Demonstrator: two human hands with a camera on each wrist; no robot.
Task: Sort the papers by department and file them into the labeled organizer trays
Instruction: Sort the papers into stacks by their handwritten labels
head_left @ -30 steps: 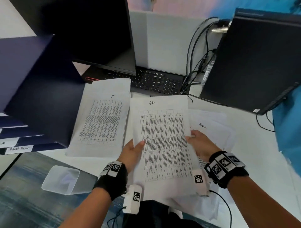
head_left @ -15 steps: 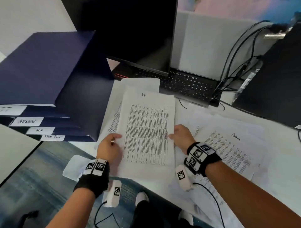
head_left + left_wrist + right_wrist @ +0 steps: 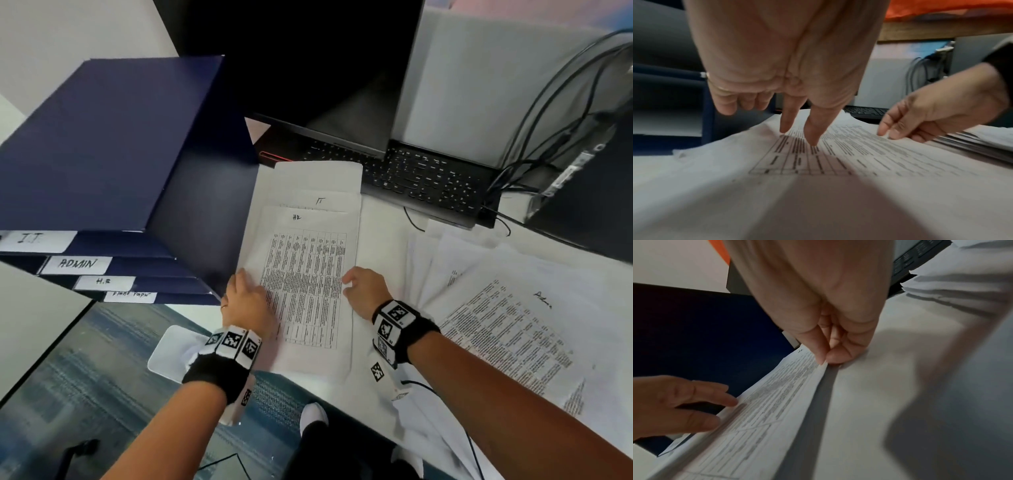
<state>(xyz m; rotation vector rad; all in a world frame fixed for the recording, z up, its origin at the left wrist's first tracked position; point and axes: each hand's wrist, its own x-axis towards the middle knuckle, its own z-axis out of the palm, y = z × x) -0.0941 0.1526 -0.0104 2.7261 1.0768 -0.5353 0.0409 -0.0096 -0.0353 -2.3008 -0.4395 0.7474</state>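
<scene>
Navy organizer trays (image 3: pixel 102 144) labeled IT, ADMIN, H.R at desk's left, HR sheet (image 3: pixel 308 291) flat atop IT sheet (image 3: pixel 318 181) just beside them, left hand (image 3: pixel 245 301) fingertips pressing its left edge, right hand (image 3: pixel 364 289) pinching its right edge.

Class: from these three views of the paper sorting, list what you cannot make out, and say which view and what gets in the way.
- Printed table text on the HR sheet: head view, too small; left wrist view, blurred.
- IT sheet table: head view, covered by the HR sheet.
- Bottom tray label: head view, small and blurred.
- Tray contents of the organizer: head view, hidden by its top.
- Right hand grip: right wrist view, fingertips at the sheet edge; pinch or mere touch unclear.
</scene>
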